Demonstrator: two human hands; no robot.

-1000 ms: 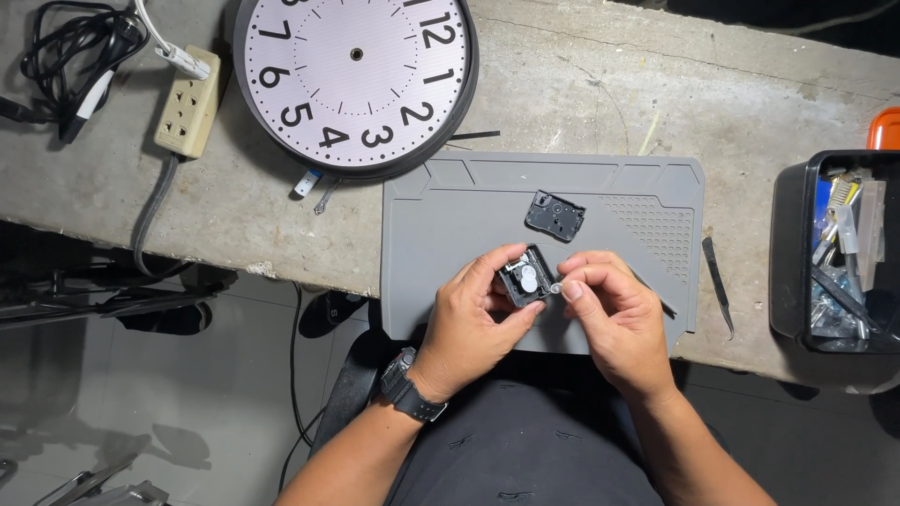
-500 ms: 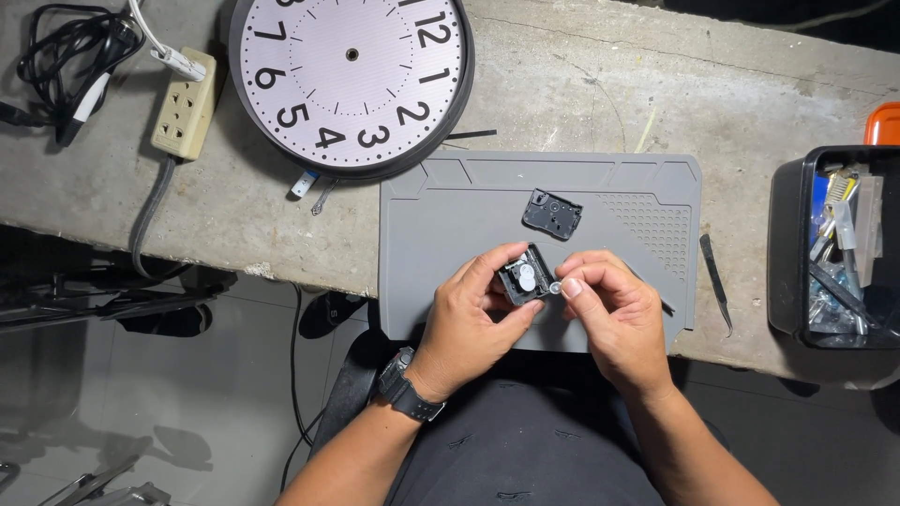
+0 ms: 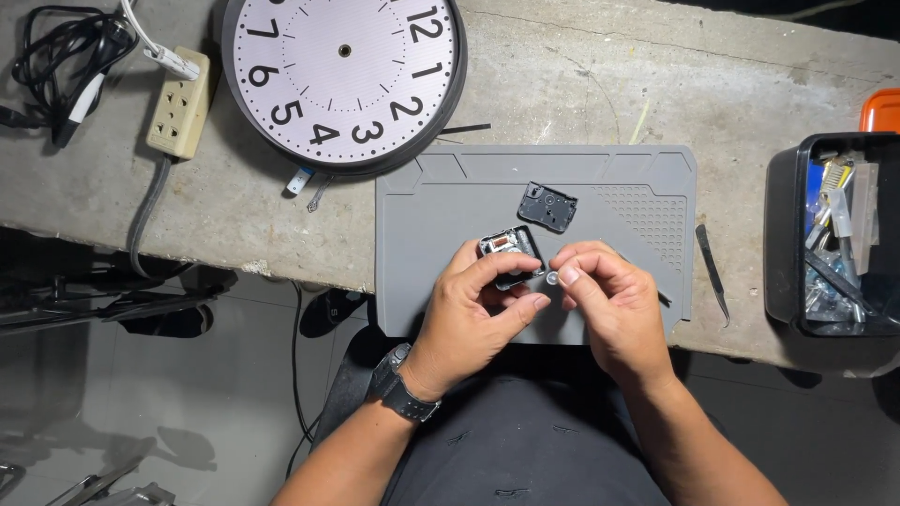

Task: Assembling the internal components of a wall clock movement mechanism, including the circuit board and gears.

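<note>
Two hands: both yours, working low over the front half of the grey work mat [image 3: 441, 281].
Left hand [image 3: 478, 314]: your fingers curl around a small black clock movement [image 3: 511, 249], thumb along its near edge; fingers clamped on it. A black wristwatch [image 3: 401, 389] sits on that wrist.
Clock movement: held just above the mat, open side up, with coppery and pale parts showing inside.
Right hand [image 3: 607, 305]: your thumb and forefinger are pinched together on a tiny pale round part [image 3: 553, 277], just beside the movement's right edge. You cannot tell what kind of part it is; too small.
Back cover [image 3: 547, 206]: a flat black square piece lying on the mat beyond your hands, apart from the movement.
Clock face [image 3: 342, 80]: large round dial, pale with dark numerals and a black rim, lying flat on the concrete bench [image 3: 581, 84] at the mat's far left corner; no hands show on it.
Tweezers [image 3: 712, 272]: dark, thin, lying on the bench just off the mat's right edge.
Parts bin [image 3: 783, 234]: black rectangular box at the right, holding mixed tools and metal bits; an orange object [image 3: 881, 108] sits behind it.
Power strip [image 3: 178, 103]: beige, far left, with a white plug in it and black cables [image 3: 56, 47] coiled beside.
</note>
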